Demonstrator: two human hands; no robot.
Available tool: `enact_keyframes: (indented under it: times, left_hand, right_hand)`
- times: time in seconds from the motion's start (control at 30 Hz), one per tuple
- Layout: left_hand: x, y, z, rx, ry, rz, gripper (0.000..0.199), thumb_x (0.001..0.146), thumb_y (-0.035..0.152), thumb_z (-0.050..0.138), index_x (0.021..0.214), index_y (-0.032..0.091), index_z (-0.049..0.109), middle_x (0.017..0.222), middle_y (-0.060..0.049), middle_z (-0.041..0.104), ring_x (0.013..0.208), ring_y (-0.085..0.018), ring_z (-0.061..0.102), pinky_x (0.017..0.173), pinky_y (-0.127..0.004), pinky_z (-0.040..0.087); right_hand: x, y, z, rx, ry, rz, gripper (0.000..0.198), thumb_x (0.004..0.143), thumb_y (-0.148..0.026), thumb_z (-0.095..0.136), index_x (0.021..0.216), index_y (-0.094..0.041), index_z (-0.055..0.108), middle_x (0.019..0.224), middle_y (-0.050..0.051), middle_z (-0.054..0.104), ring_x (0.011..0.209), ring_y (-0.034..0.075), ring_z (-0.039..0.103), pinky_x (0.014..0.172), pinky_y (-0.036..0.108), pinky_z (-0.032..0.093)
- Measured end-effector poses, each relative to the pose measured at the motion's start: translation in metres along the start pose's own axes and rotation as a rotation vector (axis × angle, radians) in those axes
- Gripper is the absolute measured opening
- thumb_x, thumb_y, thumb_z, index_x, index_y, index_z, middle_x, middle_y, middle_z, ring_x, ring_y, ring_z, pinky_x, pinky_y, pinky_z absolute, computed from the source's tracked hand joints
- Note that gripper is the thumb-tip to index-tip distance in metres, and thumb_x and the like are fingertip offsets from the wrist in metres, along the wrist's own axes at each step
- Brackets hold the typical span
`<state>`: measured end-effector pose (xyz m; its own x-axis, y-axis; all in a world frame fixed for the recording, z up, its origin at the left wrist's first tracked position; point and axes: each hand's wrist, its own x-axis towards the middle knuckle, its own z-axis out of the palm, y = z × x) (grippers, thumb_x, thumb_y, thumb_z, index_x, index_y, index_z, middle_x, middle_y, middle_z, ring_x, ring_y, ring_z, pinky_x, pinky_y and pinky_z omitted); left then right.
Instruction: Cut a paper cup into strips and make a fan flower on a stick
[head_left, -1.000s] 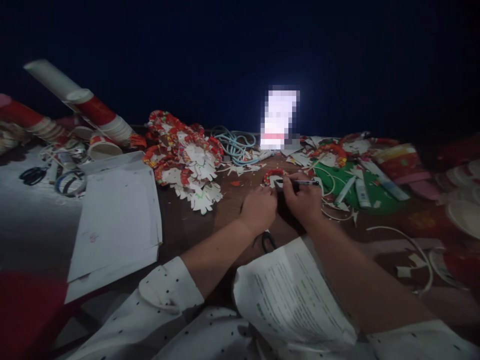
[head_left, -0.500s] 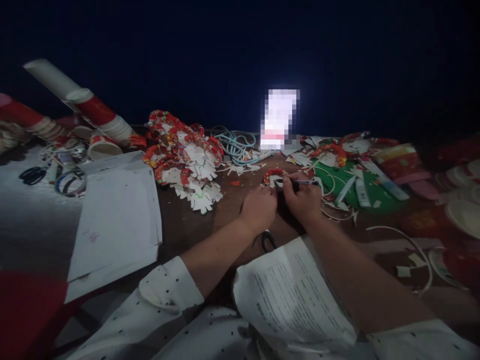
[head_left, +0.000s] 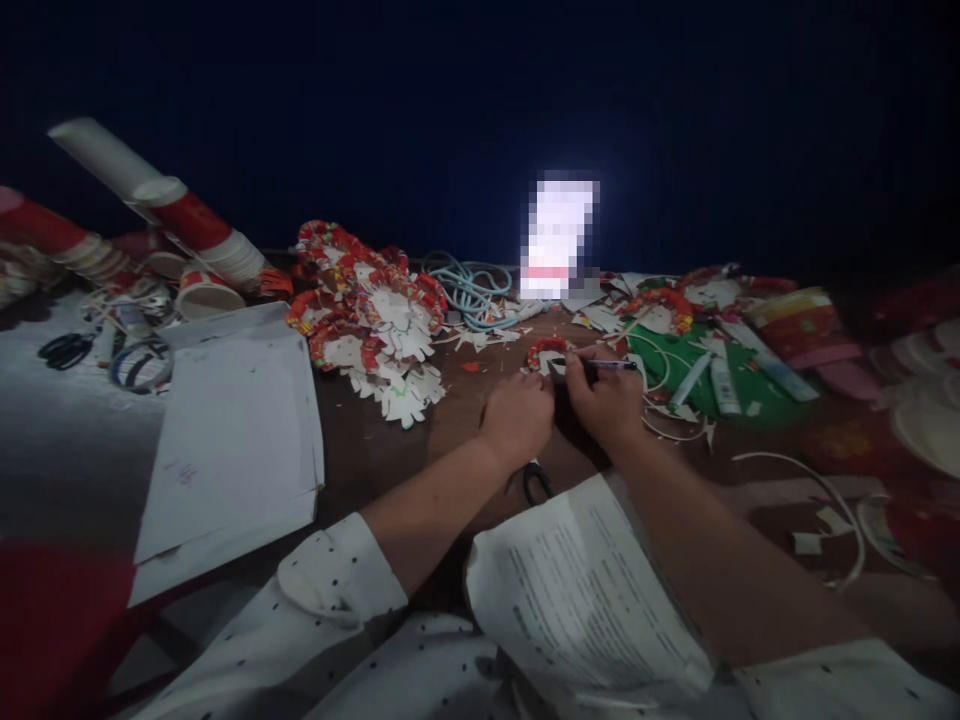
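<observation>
My right hand (head_left: 609, 400) is closed around a dark, slim pen (head_left: 616, 365), whose tip points left onto a small white paper cutout with a red, curved rim (head_left: 547, 346). Beside it on the left, my left hand (head_left: 519, 412) is curled, its fingers closed at the cutout's lower edge; the fingertips are mostly hidden behind the knuckles. The cutout lies on the brown table between and just beyond both hands. Just below my hands, the black handle of what looks like scissors (head_left: 537, 484) shows on the tabletop.
Finished-looking red and white paper crafts (head_left: 375, 320) are heaped left of centre. A bright, blurred screen (head_left: 559, 235) stands behind. White sheets (head_left: 232, 430) and stacked paper cups (head_left: 191, 225) lie left; glue tubes (head_left: 724, 385) rest on green material right. A printed sheet (head_left: 585, 590) covers my lap.
Hardly anything differs. The pen's rear end has shifted very slightly in my right hand; both hands and the cutout stay in the same place.
</observation>
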<state>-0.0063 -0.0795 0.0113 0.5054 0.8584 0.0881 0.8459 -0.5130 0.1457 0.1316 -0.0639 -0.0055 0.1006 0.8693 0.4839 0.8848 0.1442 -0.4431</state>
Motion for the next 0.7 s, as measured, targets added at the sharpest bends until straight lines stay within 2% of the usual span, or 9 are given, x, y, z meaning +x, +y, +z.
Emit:
enact_keyframes:
  times: [0.1, 0.23, 0.33, 0.7]
  left_hand:
    - [0.000, 0.000, 0.000, 0.000, 0.006, -0.001, 0.029, 0.094, 0.021, 0.039, 0.112, 0.013, 0.060, 0.098, -0.012, 0.064, 0.097, -0.022, 0.059, 0.079, -0.034, 0.045]
    - [0.000, 0.000, -0.002, 0.011, -0.010, 0.003, 0.032, 0.095, 0.021, 0.036, 0.114, 0.013, 0.060, 0.101, -0.012, 0.064, 0.095, -0.022, 0.058, 0.078, -0.034, 0.045]
    - [0.000, 0.000, -0.003, 0.002, -0.023, 0.020, 0.033, 0.095, 0.022, 0.036, 0.115, 0.012, 0.060, 0.102, -0.013, 0.064, 0.096, -0.023, 0.058, 0.077, -0.034, 0.046]
    - [-0.001, -0.003, 0.001, 0.020, -0.011, 0.038, 0.034, 0.095, 0.023, 0.036, 0.117, 0.012, 0.059, 0.101, -0.012, 0.063, 0.093, -0.023, 0.058, 0.075, -0.035, 0.046]
  right_hand:
    - [0.000, 0.001, -0.001, 0.020, 0.019, -0.005, 0.031, 0.090, -0.041, 0.044, 0.083, -0.020, 0.066, 0.077, 0.007, 0.071, 0.071, 0.021, 0.065, 0.066, 0.032, 0.047]
    - [0.001, 0.002, -0.007, 0.071, 0.166, -0.041, 0.031, 0.091, -0.040, 0.043, 0.081, -0.020, 0.063, 0.078, 0.009, 0.068, 0.074, 0.022, 0.065, 0.070, 0.034, 0.048]
    - [0.000, 0.001, -0.012, 0.094, 0.249, -0.019, 0.031, 0.092, -0.040, 0.042, 0.080, -0.020, 0.062, 0.075, 0.009, 0.066, 0.073, 0.022, 0.064, 0.071, 0.036, 0.050]
    - [-0.004, 0.002, -0.012, 0.112, 0.300, -0.005, 0.030, 0.092, -0.038, 0.044, 0.082, -0.019, 0.064, 0.077, 0.009, 0.066, 0.073, 0.020, 0.063, 0.071, 0.034, 0.052]
